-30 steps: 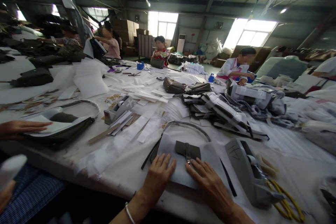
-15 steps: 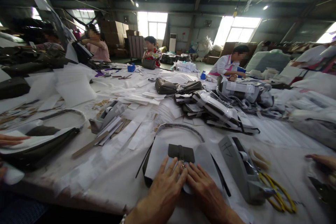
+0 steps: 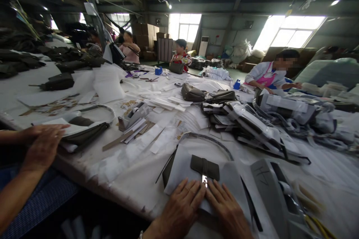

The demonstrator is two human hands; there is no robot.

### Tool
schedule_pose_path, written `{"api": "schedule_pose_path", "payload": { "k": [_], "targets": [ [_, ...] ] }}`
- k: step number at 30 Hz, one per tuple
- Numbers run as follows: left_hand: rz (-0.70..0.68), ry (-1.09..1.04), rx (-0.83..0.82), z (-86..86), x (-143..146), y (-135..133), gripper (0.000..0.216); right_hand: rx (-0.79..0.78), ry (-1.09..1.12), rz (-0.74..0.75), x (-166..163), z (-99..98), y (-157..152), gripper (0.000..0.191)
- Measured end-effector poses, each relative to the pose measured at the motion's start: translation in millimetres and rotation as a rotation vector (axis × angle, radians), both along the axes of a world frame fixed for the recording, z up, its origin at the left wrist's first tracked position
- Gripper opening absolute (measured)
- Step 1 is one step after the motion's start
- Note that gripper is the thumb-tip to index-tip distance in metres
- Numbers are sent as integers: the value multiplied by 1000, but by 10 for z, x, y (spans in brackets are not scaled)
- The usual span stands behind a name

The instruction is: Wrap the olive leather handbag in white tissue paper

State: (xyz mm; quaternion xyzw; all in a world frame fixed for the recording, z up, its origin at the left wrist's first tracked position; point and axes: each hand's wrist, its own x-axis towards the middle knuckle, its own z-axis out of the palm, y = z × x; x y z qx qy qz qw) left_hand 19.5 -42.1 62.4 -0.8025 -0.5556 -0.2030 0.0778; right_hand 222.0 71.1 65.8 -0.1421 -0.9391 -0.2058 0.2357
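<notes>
A dark olive handbag [image 3: 168, 171] lies in front of me, with a white wrapping sheet [image 3: 181, 164] over its face. Its dark flap tab [image 3: 211, 169] and a shiny metal clasp [image 3: 204, 180] show through an opening in the sheet. The wrapped handle [image 3: 207, 138] arches away from me. My left hand [image 3: 183, 201] rests flat on the sheet just left of the clasp, fingers stretched out. On the clasp's right, my right hand [image 3: 226, 205] lies flat too, its fingertips close to the left ones. Neither hand grips anything.
A grey tape dispenser [image 3: 276, 190] stands right of the bag, with yellow-handled scissors [image 3: 316, 226] partly cut off. Another dispenser [image 3: 134, 115] sits farther left among paper strips. Wrapped bags [image 3: 252, 123] are piled ahead. A neighbour's hands [image 3: 46, 142] press another bag [image 3: 86, 134] at left.
The view has turned left, so the table's contents sit farther right. My hands have slid slightly toward me, baring more of the clasp. The neighbour's hands now lie together on their bag.
</notes>
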Motion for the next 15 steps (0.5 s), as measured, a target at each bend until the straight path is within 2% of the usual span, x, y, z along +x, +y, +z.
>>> {"api": "schedule_pose_path", "payload": {
  "k": [5, 8, 10, 15],
  "targets": [
    [25, -23, 79, 129, -65, -469, 50, -66, -33, -55, 51, -3, -46, 67],
    [90, -153, 124, 56, -201, -902, 40, -114, -51, -57, 115, -3, -28, 71],
    [246, -272, 168, -139, -346, -1254, 39, -116, -65, -41, 159, -12, 18, 76],
    [949, -508, 193, -886, -835, -2097, 30, -58, -77, 13, 219, -101, 129, 83]
  ]
}}
